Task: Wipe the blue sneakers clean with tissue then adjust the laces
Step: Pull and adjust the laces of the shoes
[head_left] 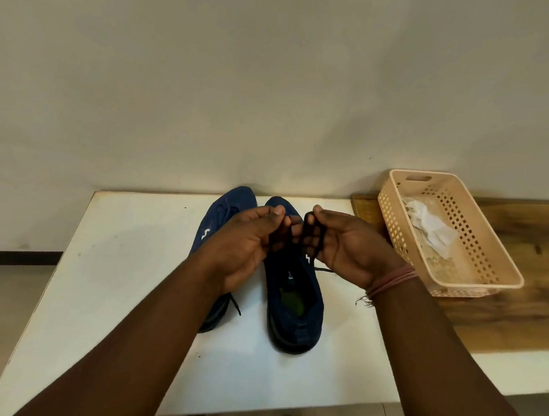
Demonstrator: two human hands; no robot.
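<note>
Two navy-blue knit sneakers (294, 305) sit side by side on the white counter (118, 262), black laces (310, 239) lifted; crumpled white tissue (432, 227) lies right of them.

Both forearms are bare to the lower frame edge; no sleeves are visible. Left hand (248, 248) carries no ring, watch or band. Right hand (351, 244) likewise shows no ring. The right wrist bears several loops of pinkish-red thread (391, 281), wound side by side, with a short frayed end (364, 300) hanging from the underside. Fingernails are short and unpainted.
</note>
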